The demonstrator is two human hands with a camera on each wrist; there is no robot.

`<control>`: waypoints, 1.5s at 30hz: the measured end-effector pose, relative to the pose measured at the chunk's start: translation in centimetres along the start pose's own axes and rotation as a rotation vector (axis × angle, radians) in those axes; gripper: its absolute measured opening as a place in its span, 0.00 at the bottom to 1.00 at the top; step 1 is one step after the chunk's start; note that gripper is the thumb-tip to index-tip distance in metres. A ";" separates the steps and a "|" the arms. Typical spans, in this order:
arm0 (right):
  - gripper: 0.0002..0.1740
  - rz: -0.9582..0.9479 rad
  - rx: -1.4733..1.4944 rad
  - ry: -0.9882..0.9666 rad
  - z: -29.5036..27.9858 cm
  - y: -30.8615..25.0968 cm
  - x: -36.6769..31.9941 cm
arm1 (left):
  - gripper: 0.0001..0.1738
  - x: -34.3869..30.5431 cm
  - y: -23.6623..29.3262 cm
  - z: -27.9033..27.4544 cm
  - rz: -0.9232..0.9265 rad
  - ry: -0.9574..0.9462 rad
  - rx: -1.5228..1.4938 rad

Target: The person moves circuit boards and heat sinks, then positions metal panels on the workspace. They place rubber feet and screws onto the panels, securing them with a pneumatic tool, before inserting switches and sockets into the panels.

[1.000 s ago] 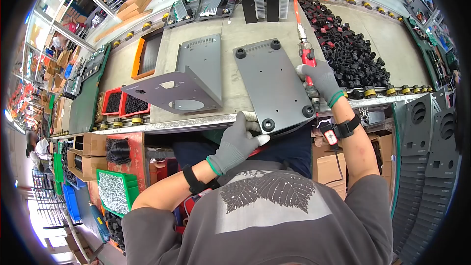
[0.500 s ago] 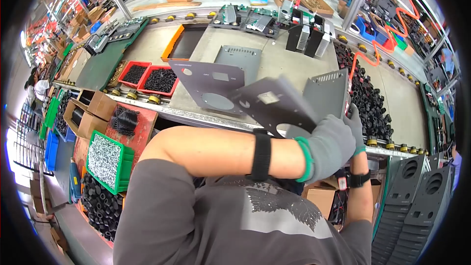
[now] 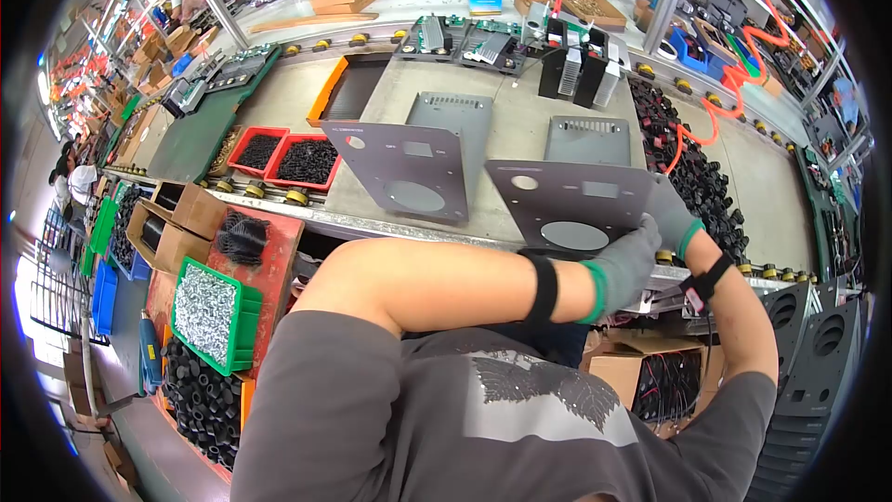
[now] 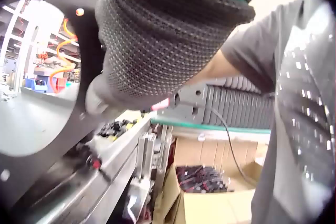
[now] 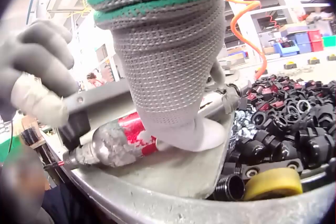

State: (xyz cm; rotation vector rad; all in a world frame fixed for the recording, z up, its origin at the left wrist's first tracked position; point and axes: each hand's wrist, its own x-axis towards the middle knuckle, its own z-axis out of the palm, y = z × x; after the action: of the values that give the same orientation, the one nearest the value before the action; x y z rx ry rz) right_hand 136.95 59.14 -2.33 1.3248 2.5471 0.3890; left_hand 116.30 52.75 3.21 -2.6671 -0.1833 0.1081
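Wraps right grip (image 5: 168, 71) round red air screwdriver (image 5: 113, 142), probably for control; has left grip (image 3: 632, 265) near metal panel (image 3: 556, 199), cannot tell if clamped.

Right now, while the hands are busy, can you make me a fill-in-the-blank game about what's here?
On the bench stand ____ grey panels with big round holes.
The right hand holds a tool that is silver and ____.
The curly hose is coloured ____.
The side-by-side red trays hold small parts coloured ____.

Missing words: two; red; orange; black.
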 end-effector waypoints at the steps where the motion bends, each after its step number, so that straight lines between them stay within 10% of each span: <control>1: 0.23 0.008 0.002 -0.008 0.5 0.7 -0.3 | 0.17 -0.9 0.1 1.0 0.079 0.060 0.161; 3: 0.25 -0.070 0.177 -0.145 -1.8 0.8 -1.0 | 0.16 -2.4 0.2 5.0 0.046 0.659 0.120; 5: 0.24 -0.039 0.133 -0.204 -4.1 0.2 -2.3 | 0.20 -5.3 -1.9 7.7 0.260 0.603 -0.109; 10: 0.26 0.108 0.405 -0.608 -8.7 -1.9 -6.2 | 0.23 -11.4 -2.5 7.9 0.140 0.457 -0.428; 12: 0.29 0.198 0.597 -0.707 -9.2 -2.8 -7.9 | 0.19 -10.4 -0.8 7.2 -0.321 0.493 -0.356; 19: 0.32 0.235 0.718 -0.743 -11.8 -6.7 -11.4 | 0.10 -4.9 -0.2 6.4 -0.452 0.067 -0.537; 23: 0.31 0.318 0.869 -0.544 -10.6 -8.6 -14.1 | 0.09 -7.1 -0.4 6.3 -0.456 0.342 -0.546; 26: 0.31 0.462 1.114 -0.362 -9.7 -10.0 -14.9 | 0.10 -7.3 -2.4 6.9 -0.504 0.137 -0.530; 37: 0.30 0.311 0.739 -0.234 -8.2 -9.4 -4.0 | 0.22 -10.9 -4.5 5.0 -0.488 0.416 -0.426; 45: 0.40 0.155 0.845 -0.118 -3.0 -5.4 1.3 | 0.16 -30.8 -4.2 -0.3 -1.123 -0.023 -0.808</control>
State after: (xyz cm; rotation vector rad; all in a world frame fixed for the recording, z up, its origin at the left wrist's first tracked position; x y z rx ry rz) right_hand 131.11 56.91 -1.44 1.7189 2.5883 -0.8142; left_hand 85.44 51.79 6.83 -2.8083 -2.0073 -0.3650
